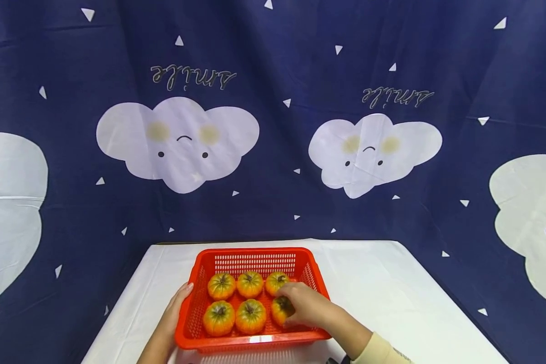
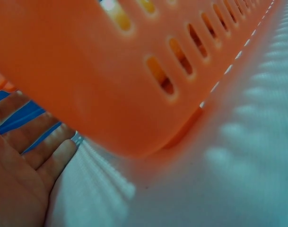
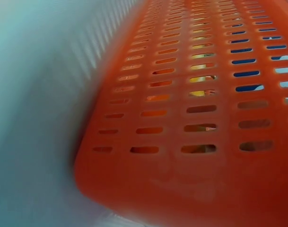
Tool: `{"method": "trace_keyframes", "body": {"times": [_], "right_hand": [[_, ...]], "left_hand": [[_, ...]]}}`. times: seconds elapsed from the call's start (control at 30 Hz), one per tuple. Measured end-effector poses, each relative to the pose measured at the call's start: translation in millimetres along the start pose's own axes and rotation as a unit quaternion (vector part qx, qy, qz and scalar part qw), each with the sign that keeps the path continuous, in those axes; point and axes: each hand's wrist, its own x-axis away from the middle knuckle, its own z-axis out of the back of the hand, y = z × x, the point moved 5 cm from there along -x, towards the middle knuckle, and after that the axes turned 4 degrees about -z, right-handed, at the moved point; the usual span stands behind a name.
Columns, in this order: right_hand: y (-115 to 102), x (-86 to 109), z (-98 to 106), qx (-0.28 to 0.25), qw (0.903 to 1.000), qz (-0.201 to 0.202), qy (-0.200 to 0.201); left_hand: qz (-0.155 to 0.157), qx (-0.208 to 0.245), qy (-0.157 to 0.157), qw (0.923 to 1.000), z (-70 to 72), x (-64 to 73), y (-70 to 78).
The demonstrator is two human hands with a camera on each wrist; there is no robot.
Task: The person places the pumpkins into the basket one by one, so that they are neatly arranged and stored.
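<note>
A red plastic basket (image 1: pixel 255 344) with slotted walls stands on the white-covered table. Inside it sit small orange pumpkins with greenish tops, in two rows of three. My right hand (image 1: pixel 306 306) reaches in over the right side and grips the front-right pumpkin (image 1: pixel 278 311), partly covering it. Just behind that hand lies the back-right pumpkin (image 1: pixel 276 282). At the basket's left side is my left hand (image 1: pixel 172 313), its fingers extended along the outer wall near the rim. In the left wrist view the left hand (image 2: pixel 28 163) shows its fingers straight. The right wrist view shows the slotted basket wall (image 3: pixel 191 179), without the hand.
White cloth (image 1: pixel 382 293) covers the table on both sides of the basket. Behind it hangs a dark blue curtain (image 1: pixel 273 212) printed with clouds and triangles. A small dark object (image 1: pixel 338 360) shows at the bottom edge beside the right sleeve (image 1: pixel 382 350).
</note>
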Motion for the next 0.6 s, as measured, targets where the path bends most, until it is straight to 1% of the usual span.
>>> {"method": "trace_keyframes", "body": {"times": [0.1, 0.17, 0.33, 0.4, 0.47, 0.5, 0.53, 0.6], "right_hand": [[0, 2.0, 3, 0.003, 1.0000, -0.002, 0.008], [1, 3.1, 5, -0.001, 0.9999, -0.008, 0.014], [4, 3.8, 16, -0.037, 0.9990, -0.013, 0.023], [6, 5.1, 25, -0.052, 0.9984, -0.003, 0.023], [8, 5.3, 40, -0.061, 0.9977, 0.012, 0.027], [9, 4.7, 49, -0.059, 0.9976, 0.022, 0.031], [10, 2.8, 60, -0.056, 0.9973, 0.035, 0.034], [11, -2.9, 87, -0.032, 0.9966, 0.059, 0.048]], "left_hand": [[-0.008, 0.001, 0.000, 1.0000, -2.2, -3.8, 0.2], [-0.006, -0.001, -0.002, 1.0000, -3.5, -6.8, 0.5], [-0.003, 0.009, -0.007, 0.9999, -4.8, -10.7, 1.3], [-0.012, 0.014, -0.006, 0.9998, -4.0, -12.3, 1.8], [-0.034, 0.014, -0.001, 0.9993, -1.1, -15.7, 6.6], [-0.051, 0.002, 0.003, 0.9987, 1.9, -17.6, 11.5], [-0.069, -0.020, 0.002, 0.9974, 5.5, -19.6, 18.6], [-0.103, -0.083, 0.000, 0.9912, 14.5, -23.6, 40.6]]}}
